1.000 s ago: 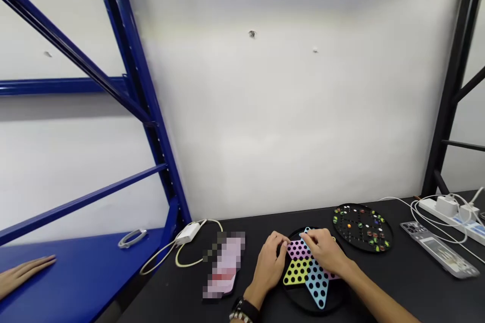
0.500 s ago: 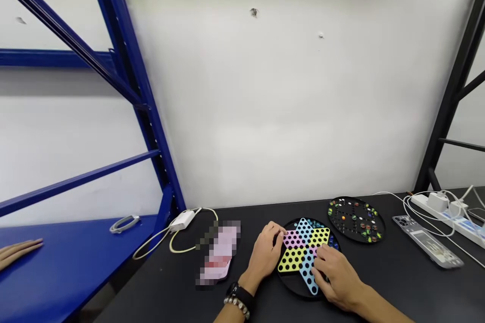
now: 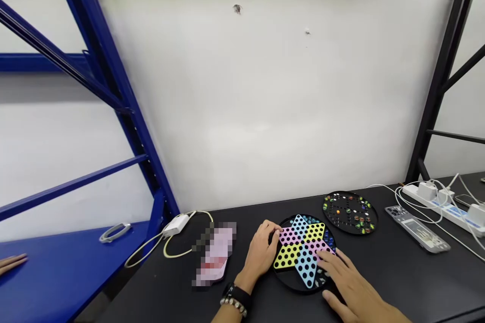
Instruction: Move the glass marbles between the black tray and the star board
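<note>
A star-shaped Chinese checkers board (image 3: 306,261) in pink, yellow and blue, full of round holes, lies in a round black tray (image 3: 290,281). Blue marbles (image 3: 329,242) sit in the tray's right section, and clear ones (image 3: 321,278) lie lower right. At the left rim, my left hand (image 3: 261,247) is closed, its thumb and fingertips on the board's edge by the pink point. Spread over the right side is my right hand (image 3: 350,285), open, its fingertips on the pink point and its thumb apart near the rim.
Behind stands a second round black board (image 3: 348,212) with coloured marbles. A phone (image 3: 417,229), white cables and a power strip (image 3: 443,207) lie to the right. Leftward are a pixelated pink item (image 3: 215,255), a charger (image 3: 177,224) and another person's fingers (image 3: 13,263).
My right hand has opened from a curled grip and moved slightly right, uncovering the right pink point and clear marbles. My left hand stays at the rim. The view has shifted a little.
</note>
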Demonstrator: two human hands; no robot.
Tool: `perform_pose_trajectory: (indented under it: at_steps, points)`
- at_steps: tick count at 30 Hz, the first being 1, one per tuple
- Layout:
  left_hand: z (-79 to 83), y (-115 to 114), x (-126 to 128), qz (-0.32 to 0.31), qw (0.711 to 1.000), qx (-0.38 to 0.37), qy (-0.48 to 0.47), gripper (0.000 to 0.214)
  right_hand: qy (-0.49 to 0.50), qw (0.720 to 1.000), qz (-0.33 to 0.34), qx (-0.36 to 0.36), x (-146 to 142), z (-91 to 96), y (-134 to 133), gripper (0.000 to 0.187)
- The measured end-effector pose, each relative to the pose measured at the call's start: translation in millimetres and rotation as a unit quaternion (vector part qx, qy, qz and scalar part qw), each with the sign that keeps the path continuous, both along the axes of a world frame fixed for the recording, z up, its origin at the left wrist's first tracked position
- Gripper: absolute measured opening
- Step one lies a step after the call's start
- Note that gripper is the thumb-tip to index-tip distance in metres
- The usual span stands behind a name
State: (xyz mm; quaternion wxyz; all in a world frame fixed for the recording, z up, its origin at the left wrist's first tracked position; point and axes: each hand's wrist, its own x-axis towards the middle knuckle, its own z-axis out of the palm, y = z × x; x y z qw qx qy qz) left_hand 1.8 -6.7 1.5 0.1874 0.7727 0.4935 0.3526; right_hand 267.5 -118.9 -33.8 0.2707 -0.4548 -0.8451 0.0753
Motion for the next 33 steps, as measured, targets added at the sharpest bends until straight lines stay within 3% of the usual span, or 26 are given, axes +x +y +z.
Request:
perform_pose_trajectory:
  at_steps: [3, 6, 10, 13, 18, 26, 33]
  points:
    - [1.4, -1, 0, 0.005, 1.000, 0.005, 0.002, 0.029, 0.102, 0.990, -0.088, -0.047, 10, -2.0, 5, 0.055]
    - [1.7, -1, 0, 0.006, 1.000, 0.007, 0.006, 0.028, 0.167, 0.967, -0.189, -0.039, 34, 1.7, 22, 0.049]
    - [-0.6, 1, 0, 0.004, 1.000, 0.008, 0.005, 0.029, 0.142, 0.943, -0.300, -0.001, 87, 0.3, 48, 0.051]
    - [-2.4, 3, -1, 0.006, 1.000, 0.008, 0.004, 0.029, 0.073, 0.933, -0.352, 0.003, 119, -13.5, 56, 0.057]
    - [-2.5, 3, -1, 0.003, 1.000, 0.007, 0.012, 0.029, -0.052, 0.936, -0.341, -0.069, 124, -33.0, 49, 0.070]
    - [-5.5, 4, -1, -0.001, 1.000, 0.012, 0.008, 0.028, -0.060, 0.945, -0.320, -0.035, 110, -10.8, 37, 0.056]
    - [-5.9, 5, -1, 0.000, 1.000, 0.009, 0.007, 0.028, -0.052, 0.962, -0.266, -0.017, 92, -11.3, 28, 0.053]
